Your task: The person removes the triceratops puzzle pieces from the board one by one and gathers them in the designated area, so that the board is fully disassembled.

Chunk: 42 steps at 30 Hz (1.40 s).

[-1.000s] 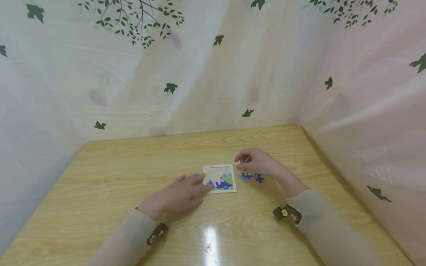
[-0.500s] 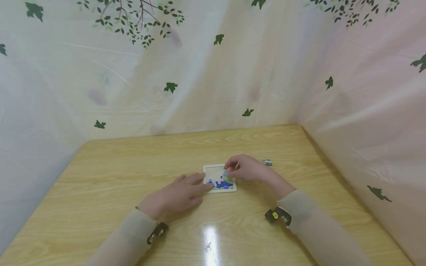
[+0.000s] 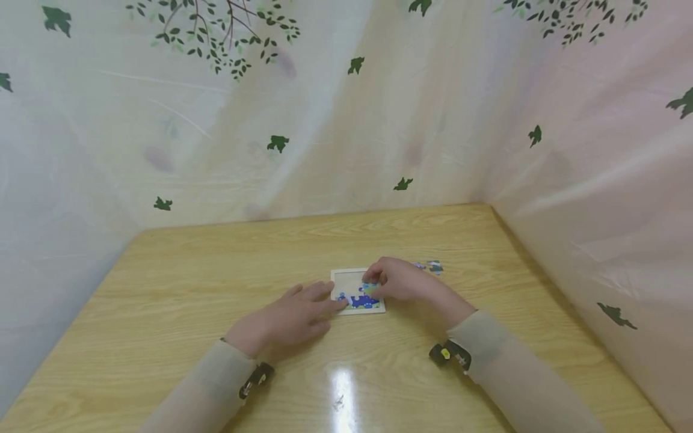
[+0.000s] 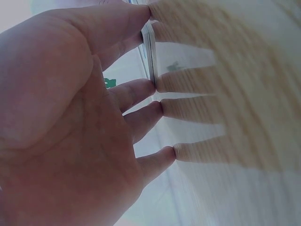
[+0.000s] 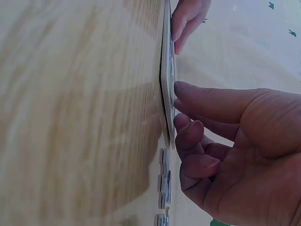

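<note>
A small white-framed puzzle tray (image 3: pixel 357 271) lies on the table, its lower part filled with joined blue and green puzzle pieces (image 3: pixel 360 301). My left hand (image 3: pixel 295 316) rests at the tray's left edge with fingers spread and nearly straight, one fingertip over the pieces. In the left wrist view, its fingertips (image 4: pixel 149 87) meet the tray's side and the tabletop. My right hand (image 3: pixel 403 279) is over the tray's right side, thumb and forefinger together on a puzzle piece mostly hidden by the fingertips. In the right wrist view, the other fingers (image 5: pixel 190 134) curl in beside the tray.
Loose puzzle pieces (image 3: pixel 435 266) lie beyond my right hand; the right wrist view shows several loose pieces (image 5: pixel 163 179) past the tray's end. The wooden table (image 3: pixel 216 264) meets a leaf-printed curtain (image 3: pixel 325 120) at the back and right.
My right hand has moved left from above the loose pieces to the tray's right side, and its fingertips are now down at the joined pieces. The left hand has stayed still.
</note>
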Available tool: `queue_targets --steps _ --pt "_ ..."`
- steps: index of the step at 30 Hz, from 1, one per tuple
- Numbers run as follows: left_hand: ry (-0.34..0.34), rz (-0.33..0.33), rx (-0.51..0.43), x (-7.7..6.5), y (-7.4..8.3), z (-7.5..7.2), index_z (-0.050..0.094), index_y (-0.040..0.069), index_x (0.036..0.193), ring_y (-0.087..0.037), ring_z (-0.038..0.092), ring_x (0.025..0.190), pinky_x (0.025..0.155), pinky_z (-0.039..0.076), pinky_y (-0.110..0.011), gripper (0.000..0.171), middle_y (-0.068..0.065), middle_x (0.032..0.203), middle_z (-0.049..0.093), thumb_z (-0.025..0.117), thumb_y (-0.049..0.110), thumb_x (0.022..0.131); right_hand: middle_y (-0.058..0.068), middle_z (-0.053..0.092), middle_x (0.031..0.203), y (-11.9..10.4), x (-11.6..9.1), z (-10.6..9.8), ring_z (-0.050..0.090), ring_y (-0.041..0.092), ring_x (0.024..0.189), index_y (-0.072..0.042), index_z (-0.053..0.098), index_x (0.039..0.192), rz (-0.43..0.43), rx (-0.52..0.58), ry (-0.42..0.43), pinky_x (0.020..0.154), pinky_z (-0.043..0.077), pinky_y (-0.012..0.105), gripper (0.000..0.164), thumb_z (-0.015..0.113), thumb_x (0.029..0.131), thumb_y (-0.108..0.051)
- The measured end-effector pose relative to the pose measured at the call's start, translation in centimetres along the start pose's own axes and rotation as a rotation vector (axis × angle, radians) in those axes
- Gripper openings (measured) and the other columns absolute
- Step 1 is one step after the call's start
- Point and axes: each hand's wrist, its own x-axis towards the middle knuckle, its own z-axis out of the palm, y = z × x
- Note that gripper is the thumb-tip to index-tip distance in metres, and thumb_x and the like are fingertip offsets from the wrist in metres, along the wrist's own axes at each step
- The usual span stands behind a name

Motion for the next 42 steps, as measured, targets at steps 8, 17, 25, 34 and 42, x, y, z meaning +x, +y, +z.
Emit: queue_targets --steps 8,17,25,34,42 --pt "0.009 0.007 0.016 0.03 -0.05 0.14 0.044 0.029 0.171 -0.04 0.024 0.166 0.132 0.017 -0.07 0.055 -0.017 0.181 0.025 0.053 0.034 0.117 0.0 0.068 0.113 -0.18 0.03 0.09 0.062 0.019 0.101 -0.013 0.081 0.125 -0.009 -0.027 -0.008 0.092 0.058 0.039 0.026 0.083 0.1 -0.011" --pt "0.008 0.002 -0.001 -0.16 0.21 -0.09 0.045 0.029 0.171 -0.04 0.024 0.166 0.132 0.017 -0.07 0.054 -0.017 0.181 0.025 0.054 0.033 0.117 0.002 0.065 0.115 -0.38 -0.19 0.21 0.06 0.02 0.098 -0.013 0.08 0.122 -0.022 -0.057 0.013 0.085 0.056 0.036 0.024 0.084 0.099 -0.011" --pt "0.018 0.0 -0.013 -0.08 0.16 0.02 0.046 0.029 0.17 -0.04 0.024 0.166 0.132 0.016 -0.069 0.054 -0.017 0.18 0.026 0.054 0.032 0.117 0.0 0.068 0.112 -0.45 -0.1 0.31 0.061 0.021 0.096 -0.014 0.071 0.115 -0.032 -0.021 0.031 0.087 0.057 0.038 0.024 0.085 0.097 -0.007" --pt "0.012 -0.003 -0.011 -0.05 0.15 0.01 0.045 0.03 0.17 -0.039 0.023 0.166 0.132 0.015 -0.07 0.054 -0.016 0.181 0.024 0.054 0.034 0.117 -0.001 0.069 0.107 -0.45 -0.07 0.29 0.064 0.02 0.098 -0.015 0.068 0.11 -0.02 0.007 0.027 0.091 0.058 0.039 0.014 0.078 0.103 -0.008" --pt "0.006 -0.004 0.002 0.14 0.05 0.11 0.045 0.031 0.17 -0.039 0.023 0.166 0.132 0.016 -0.069 0.054 -0.016 0.181 0.025 0.054 0.035 0.117 -0.001 0.069 0.105 -0.17 0.07 0.08 0.064 0.019 0.098 -0.016 0.068 0.108 -0.054 0.011 0.029 0.09 0.058 0.039 0.01 0.076 0.104 -0.011"
